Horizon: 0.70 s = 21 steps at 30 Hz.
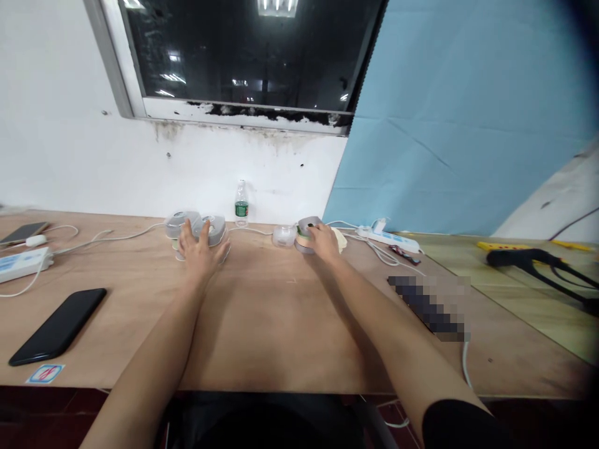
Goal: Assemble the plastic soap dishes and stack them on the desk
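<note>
My left hand [200, 248], fingers spread, reaches to the back of the table over two grey round-topped things side by side: a left one [176, 219] and a right one [217, 229]. Its fingertips touch or nearly touch them, and the palm hides part of both. My right hand [322, 241] curls over the right side of a round stack with a grey top [306, 222] and coloured bands below, perhaps tape rolls. Just left of that stack sits a small clear plastic container [283, 236]. Something cream-coloured [339, 239] shows behind my right hand.
A plastic bottle [241, 206] with a green label stands by the wall. Power strips lie at the left [23, 264] and right [390, 238], with white cables along the back. A black phone [58, 325] lies front left; a blurred dark object [428, 307] lies right.
</note>
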Tool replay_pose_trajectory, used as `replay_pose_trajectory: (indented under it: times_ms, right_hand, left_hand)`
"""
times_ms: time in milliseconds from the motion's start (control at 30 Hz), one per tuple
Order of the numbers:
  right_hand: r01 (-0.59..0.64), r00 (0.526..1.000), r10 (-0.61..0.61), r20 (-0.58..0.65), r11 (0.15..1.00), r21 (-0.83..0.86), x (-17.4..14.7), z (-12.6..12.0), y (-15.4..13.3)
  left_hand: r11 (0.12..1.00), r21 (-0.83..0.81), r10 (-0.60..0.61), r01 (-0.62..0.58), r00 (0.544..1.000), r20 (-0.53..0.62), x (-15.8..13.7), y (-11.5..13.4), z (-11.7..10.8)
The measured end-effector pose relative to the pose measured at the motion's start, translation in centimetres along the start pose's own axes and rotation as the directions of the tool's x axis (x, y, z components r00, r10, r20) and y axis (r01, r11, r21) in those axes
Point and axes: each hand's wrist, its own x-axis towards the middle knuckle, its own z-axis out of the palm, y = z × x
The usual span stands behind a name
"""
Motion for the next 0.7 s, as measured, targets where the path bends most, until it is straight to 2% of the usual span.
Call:
replay_pose_trajectory:
  times_ms: [133, 267, 333, 467, 600, 700]
  right_hand:
    - [0.008, 0.998, -0.008, -0.069, 1.000, 0.009, -0.1, 0.2, -0.4]
    - [0.028, 0.973, -0.005, -0.230, 0.995, 0.099, -1.4, 0.5, -1.5]
    - [0.075, 0.961, -0.031, -0.274, 0.985, 0.154, -2.7, 0.8, -2.5]
    - [0.223, 0.964, -0.167, -0.207, 0.932, 0.285, -5.5, 0.9, -5.0]
    - [0.250, 0.965, -0.182, -0.189, 0.859, 0.446, -7.1, -0.2, -8.1]
    - [0.229, 0.973, -0.206, -0.105, 0.793, 0.565, -7.7, -0.5, -10.0]
  left_hand:
    - [0.999, 0.004, -0.041, 0.041, 0.998, 0.037, -0.2, -0.5, 0.9]
    - [0.998, -0.022, -0.063, 0.063, 0.998, -0.024, -0.2, -0.5, 1.3]
    - [0.997, -0.055, -0.065, 0.063, 0.997, -0.049, -0.2, -0.7, 1.3]
    - [0.982, -0.187, -0.013, -0.007, 0.994, -0.105, -0.2, -1.2, 1.4]
    - [0.949, -0.281, 0.098, -0.143, 0.981, -0.167, -0.8, -0.2, 1.2]
    - [0.908, -0.356, 0.188, -0.223, 0.973, -0.131, -2.0, 2.0, 1.3]
